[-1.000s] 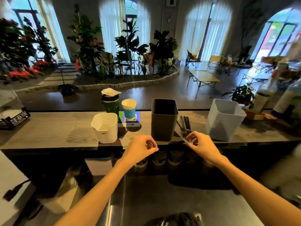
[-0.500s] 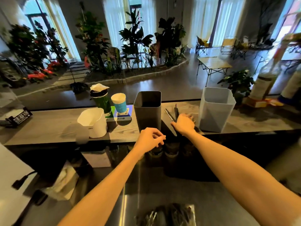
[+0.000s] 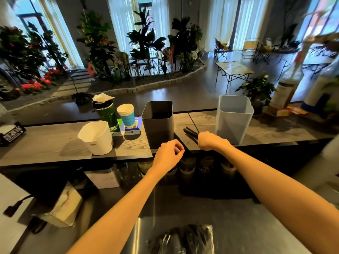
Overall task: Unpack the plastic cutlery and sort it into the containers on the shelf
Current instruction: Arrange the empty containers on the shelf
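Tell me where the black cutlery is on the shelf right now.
In the head view the black cutlery lies on the wooden shelf, between the dark grey container and the pale blue container, under the right hand.

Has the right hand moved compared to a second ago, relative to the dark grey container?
Yes. The right hand has gone forward onto the shelf, over the black cutlery lying beside the dark grey container.

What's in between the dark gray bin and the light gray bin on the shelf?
The head view shows black plastic cutlery lying on the wooden shelf between the dark gray bin and the light gray bin, with the right hand on its near end.
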The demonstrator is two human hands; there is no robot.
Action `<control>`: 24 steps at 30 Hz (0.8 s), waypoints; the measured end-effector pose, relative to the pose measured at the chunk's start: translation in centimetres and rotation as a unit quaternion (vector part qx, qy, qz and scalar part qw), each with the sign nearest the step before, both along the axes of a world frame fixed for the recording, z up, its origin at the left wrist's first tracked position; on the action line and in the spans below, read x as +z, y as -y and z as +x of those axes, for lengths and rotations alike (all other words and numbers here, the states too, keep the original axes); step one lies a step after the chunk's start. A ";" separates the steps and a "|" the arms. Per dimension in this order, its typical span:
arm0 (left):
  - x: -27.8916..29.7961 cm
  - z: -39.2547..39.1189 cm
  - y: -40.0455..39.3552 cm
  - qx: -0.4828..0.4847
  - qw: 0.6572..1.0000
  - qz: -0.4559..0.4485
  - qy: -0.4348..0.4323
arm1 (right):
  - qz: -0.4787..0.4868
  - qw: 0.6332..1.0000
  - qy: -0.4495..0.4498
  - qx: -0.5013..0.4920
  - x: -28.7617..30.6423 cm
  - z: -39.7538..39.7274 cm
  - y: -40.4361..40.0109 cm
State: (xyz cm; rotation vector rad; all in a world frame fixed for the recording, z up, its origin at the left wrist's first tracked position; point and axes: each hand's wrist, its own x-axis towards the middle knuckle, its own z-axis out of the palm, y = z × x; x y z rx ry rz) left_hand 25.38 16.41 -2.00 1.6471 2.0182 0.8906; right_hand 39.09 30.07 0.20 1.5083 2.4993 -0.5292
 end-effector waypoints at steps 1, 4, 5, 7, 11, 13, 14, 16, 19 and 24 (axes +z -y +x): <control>0.1 0.3 0.1 -0.007 0.998 0.040 -0.045 | -0.022 1.000 -0.005 0.010 0.6 0.6 0.2; 1.3 1.4 0.3 -0.040 0.969 0.166 -0.177 | -0.160 0.985 -0.057 0.033 2.8 2.8 1.2; 1.8 1.8 0.3 -0.058 0.958 0.183 -0.214 | -0.213 0.973 -0.076 0.038 3.6 3.6 1.8; 2.3 2.2 0.3 -0.094 0.932 0.172 -0.306 | -0.299 0.948 -0.093 0.062 5.0 5.2 3.0; 2.0 3.3 1.2 -0.167 0.911 0.150 -0.346 | -0.421 0.893 -0.108 0.118 7.0 7.5 5.1; 2.1 4.0 2.1 -0.172 0.923 0.120 -0.323 | -0.406 0.900 -0.099 0.121 8.2 8.4 6.2; 2.1 4.2 2.5 -0.173 0.927 0.100 -0.318 | -0.380 0.913 -0.097 0.117 8.7 8.8 6.7; 2.2 4.5 3.3 -0.173 0.946 0.040 -0.273 | -0.329 0.931 -0.122 0.099 9.5 9.9 6.9; 2.5 4.6 4.7 -0.172 0.982 -0.053 -0.058 | -0.321 0.913 -0.248 0.031 10.1 11.4 6.7; 4.1 5.6 7.5 -0.175 0.949 -0.114 0.238 | -0.351 0.848 -0.398 0.003 11.1 12.9 8.3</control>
